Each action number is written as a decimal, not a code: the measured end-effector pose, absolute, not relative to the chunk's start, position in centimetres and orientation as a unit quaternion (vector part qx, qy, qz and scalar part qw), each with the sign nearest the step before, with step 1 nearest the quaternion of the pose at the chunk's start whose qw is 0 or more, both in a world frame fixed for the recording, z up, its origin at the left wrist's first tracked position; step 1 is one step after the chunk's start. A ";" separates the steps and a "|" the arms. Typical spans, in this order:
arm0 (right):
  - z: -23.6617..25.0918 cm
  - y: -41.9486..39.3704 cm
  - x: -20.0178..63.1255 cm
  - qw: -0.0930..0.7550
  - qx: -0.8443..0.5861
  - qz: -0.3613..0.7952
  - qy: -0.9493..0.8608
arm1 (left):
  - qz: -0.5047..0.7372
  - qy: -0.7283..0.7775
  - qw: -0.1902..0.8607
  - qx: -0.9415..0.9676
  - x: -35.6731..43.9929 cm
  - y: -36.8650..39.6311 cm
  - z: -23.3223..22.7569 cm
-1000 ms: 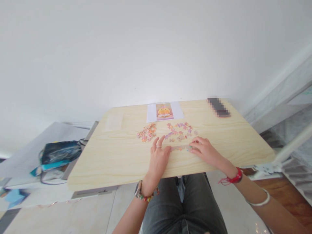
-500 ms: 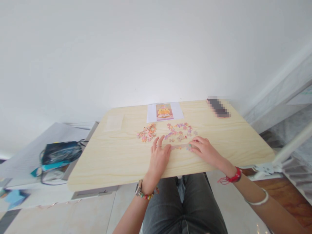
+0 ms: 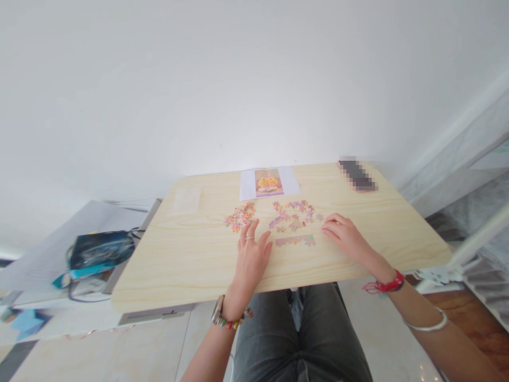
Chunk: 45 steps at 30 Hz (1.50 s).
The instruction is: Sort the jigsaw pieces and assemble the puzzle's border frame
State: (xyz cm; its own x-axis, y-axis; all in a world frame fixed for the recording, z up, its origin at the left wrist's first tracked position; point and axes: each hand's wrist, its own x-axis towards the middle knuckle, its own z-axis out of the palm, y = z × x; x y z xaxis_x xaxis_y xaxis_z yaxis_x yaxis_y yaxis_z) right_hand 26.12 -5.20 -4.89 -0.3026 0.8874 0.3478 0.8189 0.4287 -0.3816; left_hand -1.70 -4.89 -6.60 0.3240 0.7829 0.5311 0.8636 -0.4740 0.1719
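Observation:
An assembled strip of jigsaw pieces (image 3: 295, 241) lies on the table between my hands, straight along its top edge and knobbed along its lower edge. My left hand (image 3: 252, 254) is left of the strip, fingers spread, holding nothing visible. To the strip's right, my right hand (image 3: 347, 240) rests low over the wood, fingers loosely bent and apart from the strip; no piece shows in it. Loose purple and pink jigsaw pieces (image 3: 301, 206) lie spread above the strip. A denser pile of jigsaw pieces (image 3: 240, 215) sits just beyond my left fingertips.
A printed sheet (image 3: 289, 183) with a yellow cartoon picture lies at the table's back, by the wall. A blurred-out phone (image 3: 357, 175) is at the back right. Left on the table lies a pale, flat sheet (image 3: 186, 200). A dark bag (image 3: 99, 249) is beyond the table's left edge.
Both hands have come off the strip: the left moved slightly left and its fingers spread, the right moved right. The whole strip now shows, apparently in the same place.

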 end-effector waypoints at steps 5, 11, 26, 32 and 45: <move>-5.5 -4.1 27.2 0.277 -0.561 0.068 -0.777 | -0.270 -0.513 0.065 -0.812 -1.7 -4.8 -6.7; -6.2 -2.4 27.2 0.261 -0.584 0.058 -0.767 | -0.257 -0.526 0.049 -0.809 -1.6 -4.9 -6.7; -6.5 -1.9 27.5 0.247 -0.557 0.068 -0.790 | -0.265 -0.516 0.052 -0.813 -1.8 -5.1 -6.8; -6.0 -2.8 27.1 0.246 -0.533 0.056 -0.807 | -0.268 -0.523 0.039 -0.808 -1.8 -5.1 -6.9; -5.2 -3.0 26.4 0.204 -0.525 0.033 -0.826 | -0.257 -0.525 0.038 -0.811 -1.9 -5.2 -6.8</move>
